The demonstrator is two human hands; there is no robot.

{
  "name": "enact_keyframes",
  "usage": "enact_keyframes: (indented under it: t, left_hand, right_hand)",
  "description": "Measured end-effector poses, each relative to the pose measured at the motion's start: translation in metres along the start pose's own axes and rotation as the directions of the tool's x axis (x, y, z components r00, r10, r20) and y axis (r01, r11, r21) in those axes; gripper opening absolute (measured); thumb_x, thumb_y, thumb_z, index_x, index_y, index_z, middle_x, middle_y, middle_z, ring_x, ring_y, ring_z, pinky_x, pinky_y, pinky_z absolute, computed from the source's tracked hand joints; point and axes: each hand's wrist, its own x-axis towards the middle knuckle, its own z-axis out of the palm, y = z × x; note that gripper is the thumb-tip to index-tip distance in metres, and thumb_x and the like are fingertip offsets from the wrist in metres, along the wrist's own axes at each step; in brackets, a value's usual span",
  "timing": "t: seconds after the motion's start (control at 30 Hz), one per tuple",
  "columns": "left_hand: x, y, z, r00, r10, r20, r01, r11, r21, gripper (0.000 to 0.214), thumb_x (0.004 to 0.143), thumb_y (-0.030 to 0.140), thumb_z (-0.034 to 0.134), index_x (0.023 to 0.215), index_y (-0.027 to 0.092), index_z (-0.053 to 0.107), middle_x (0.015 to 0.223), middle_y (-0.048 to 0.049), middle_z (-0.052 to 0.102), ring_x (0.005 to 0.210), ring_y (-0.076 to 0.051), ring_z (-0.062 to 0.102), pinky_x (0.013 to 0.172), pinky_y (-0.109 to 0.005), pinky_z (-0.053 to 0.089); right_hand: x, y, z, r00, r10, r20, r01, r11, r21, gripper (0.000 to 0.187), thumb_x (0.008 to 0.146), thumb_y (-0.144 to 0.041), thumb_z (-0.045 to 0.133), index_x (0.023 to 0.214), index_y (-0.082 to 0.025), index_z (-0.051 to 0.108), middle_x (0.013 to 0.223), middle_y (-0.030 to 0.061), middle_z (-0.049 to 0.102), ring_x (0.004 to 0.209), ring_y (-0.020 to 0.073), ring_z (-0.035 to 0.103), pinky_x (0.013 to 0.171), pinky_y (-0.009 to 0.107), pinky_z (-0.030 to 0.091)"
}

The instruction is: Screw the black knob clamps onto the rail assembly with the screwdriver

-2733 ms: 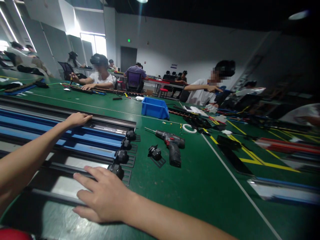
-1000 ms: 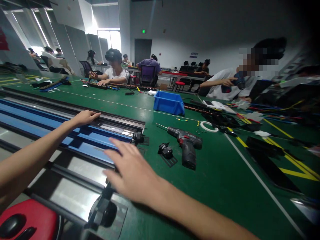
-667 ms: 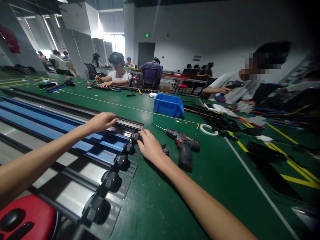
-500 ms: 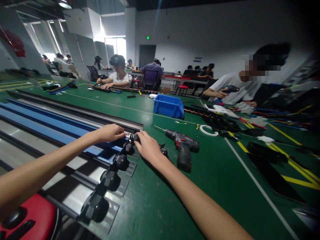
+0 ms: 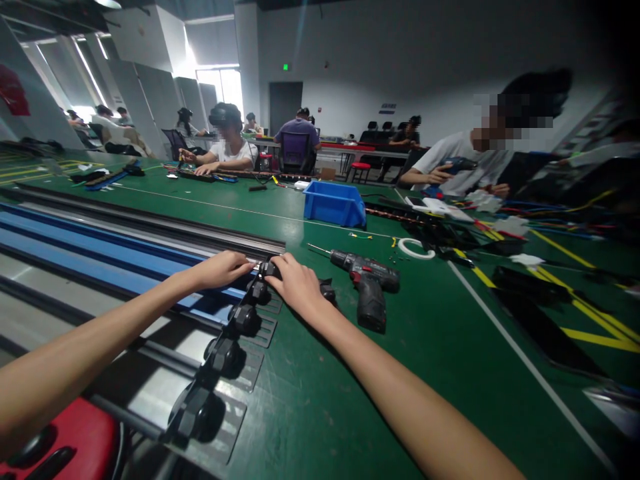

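Observation:
Long blue and silver rails [image 5: 100, 250] lie side by side on the green table [image 5: 350, 373], each ending in a black end piece on a perforated plate. My right hand [image 5: 295, 285] is curled on the farthest black end piece [image 5: 270, 269]. Beside it, my left hand [image 5: 223, 269] rests on the end of the dark rail [image 5: 235, 240], fingers bent down onto it. More black end pieces [image 5: 220, 353] run toward me in a row. A loose black piece [image 5: 327, 291] sits just right of my right hand.
A cordless drill [image 5: 367, 280] lies right of my hands. Behind it stand a blue bin [image 5: 333, 203] and a white ring [image 5: 415, 248]. Several people work at the far side of the table amid cables. A red object [image 5: 60, 440] is at the bottom left.
My right hand moved from the near rail up to the farthest black end piece. My left hand slid right along the dark rail to its end, beside the right hand.

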Motion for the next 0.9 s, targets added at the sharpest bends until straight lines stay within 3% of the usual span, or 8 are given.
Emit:
enact_keyframes:
  t: [0.9]
  left_hand:
    - [0.0022, 0.0023, 0.0031, 0.999, -0.013, -0.031, 0.011, 0.997, -0.072, 0.046, 0.1, 0.049, 0.034, 0.079, 0.018, 0.06, 0.074, -0.0059, 0.064, 0.065, -0.018, 0.053, 0.064, -0.03, 0.037]
  right_hand:
    - [0.0006, -0.0032, 0.0041, 1.0, -0.019, -0.013, 0.018, 0.999, -0.039, 0.039, 0.098, -0.049, 0.05, 0.128, -0.024, 0.05, 0.125, 0.009, 0.059, 0.1, 0.0239, 0.068, 0.077, 0.033, 0.052]
